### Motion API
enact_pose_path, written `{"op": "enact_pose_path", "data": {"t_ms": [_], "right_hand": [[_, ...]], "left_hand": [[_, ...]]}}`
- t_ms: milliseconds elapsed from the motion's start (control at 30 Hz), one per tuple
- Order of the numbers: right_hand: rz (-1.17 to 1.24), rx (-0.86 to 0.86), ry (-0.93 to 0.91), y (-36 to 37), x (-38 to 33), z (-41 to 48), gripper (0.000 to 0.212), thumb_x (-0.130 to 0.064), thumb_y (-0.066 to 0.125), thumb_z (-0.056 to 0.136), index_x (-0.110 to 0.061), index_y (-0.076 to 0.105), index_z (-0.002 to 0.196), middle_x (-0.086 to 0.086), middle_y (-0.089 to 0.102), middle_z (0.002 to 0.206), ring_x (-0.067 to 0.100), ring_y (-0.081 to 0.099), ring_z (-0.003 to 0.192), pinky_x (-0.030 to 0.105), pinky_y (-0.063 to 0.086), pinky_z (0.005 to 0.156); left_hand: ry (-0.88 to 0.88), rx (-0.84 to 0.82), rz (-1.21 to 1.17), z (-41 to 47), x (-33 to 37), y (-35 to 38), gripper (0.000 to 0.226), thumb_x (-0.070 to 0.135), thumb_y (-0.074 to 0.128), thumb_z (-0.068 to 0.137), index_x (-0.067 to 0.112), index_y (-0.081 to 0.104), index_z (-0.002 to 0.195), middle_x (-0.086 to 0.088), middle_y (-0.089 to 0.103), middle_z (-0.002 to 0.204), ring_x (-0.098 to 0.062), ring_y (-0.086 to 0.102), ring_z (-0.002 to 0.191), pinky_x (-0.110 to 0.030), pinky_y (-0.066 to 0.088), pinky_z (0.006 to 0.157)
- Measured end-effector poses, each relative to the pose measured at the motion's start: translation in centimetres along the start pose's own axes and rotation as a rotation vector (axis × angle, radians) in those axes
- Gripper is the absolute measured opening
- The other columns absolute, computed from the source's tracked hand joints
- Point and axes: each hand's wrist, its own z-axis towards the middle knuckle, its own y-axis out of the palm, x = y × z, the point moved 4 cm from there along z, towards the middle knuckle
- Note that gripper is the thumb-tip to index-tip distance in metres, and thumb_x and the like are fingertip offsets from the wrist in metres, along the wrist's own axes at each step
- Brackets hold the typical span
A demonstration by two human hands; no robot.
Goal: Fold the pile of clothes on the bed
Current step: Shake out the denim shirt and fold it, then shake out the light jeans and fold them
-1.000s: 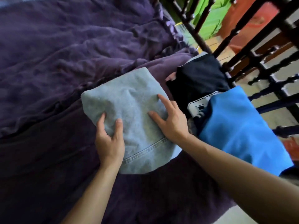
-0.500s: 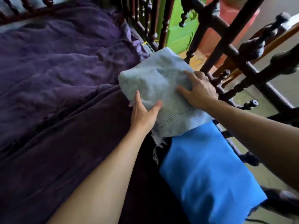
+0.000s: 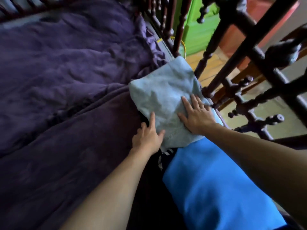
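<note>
Bed (image 3: pixel 66 113): purple cover, running away from the railing; it looks soft, so a stack set down askew could lean.
Railing (image 3: pixel 232 67): dark turned wood along the bed's edge. Keep the stack just short of it so nothing slips through the gaps.
Blue cloth (image 3: pixel 216 188): folded flat against the railing. The jeans' near end overlaps it.
Jeans (image 3: pixel 164 97): pale denim, folded into a thick pad right beside the railing, on top of other clothes. Square the edges before letting go.
Dark clothes (image 3: pixel 166 156): a strip peeks out under the jeans on the side away from the railing. Probably the base of the stack.
Right hand (image 3: pixel 197 117): fingers spread flat, pressing the jeans on the railing side. Press evenly to flatten the bulge.
Left hand (image 3: pixel 147 138): fingers loosely spread, thumb and forefinger lying on the jeans' edge farthest from the railing, pinching nothing visible. Use it to nudge that edge straight.
</note>
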Motion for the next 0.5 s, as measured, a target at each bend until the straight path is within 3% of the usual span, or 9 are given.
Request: {"op": "enact_pose_path", "data": {"t_ms": [67,167,267,500], "right_hand": [[-0.020,-0.078,0.065,-1.2,-0.9,-1.2,0.070,-0.054,0.033,0.096,-0.025,0.004,0.153,0.014,0.003,0.160,0.031,0.006,0.147,0.052,0.020,0.113],[-0.003,-0.045,0.032,-3.5,-4.7,-4.1,0.054,-0.040,0.049,0.091,-0.018,0.038,0.139,0.013,0.032,0.146,0.035,0.031,0.133,0.047,0.037,0.100],[0.036,-0.047,-0.127,-4.0,-11.2,-7.9,0.037,-0.035,0.050,0.090,-0.018,0.055,0.123,0.008,0.054,0.126,0.030,0.049,0.119,0.039,0.045,0.091],[0.158,-0.102,-0.433,-4.2,-26.3,-19.9,0.028,-0.041,0.048,0.091,-0.025,0.061,0.111,0.002,0.063,0.116,0.029,0.060,0.107,0.035,0.047,0.082]], "left_hand": [[-0.001,0.012,0.041,-3.0,-1.1,-1.3,0.065,0.050,0.042,0.094,0.029,0.014,0.149,-0.010,0.043,0.136,-0.031,0.047,0.119,-0.042,0.040,0.090],[-0.067,0.055,0.032,-8.0,-4.1,-3.0,0.042,0.043,0.046,0.094,0.021,0.048,0.130,-0.005,0.056,0.126,-0.027,0.053,0.116,-0.039,0.043,0.088],[-0.162,0.094,-0.007,-13.4,-8.5,-4.5,0.033,0.041,0.046,0.094,0.022,0.055,0.119,-0.001,0.063,0.118,-0.024,0.058,0.109,-0.035,0.045,0.080],[-0.393,0.174,0.051,-29.9,-21.5,-6.8,0.029,0.040,0.045,0.094,0.020,0.055,0.111,-0.003,0.063,0.117,-0.027,0.059,0.110,-0.034,0.046,0.082]]}}
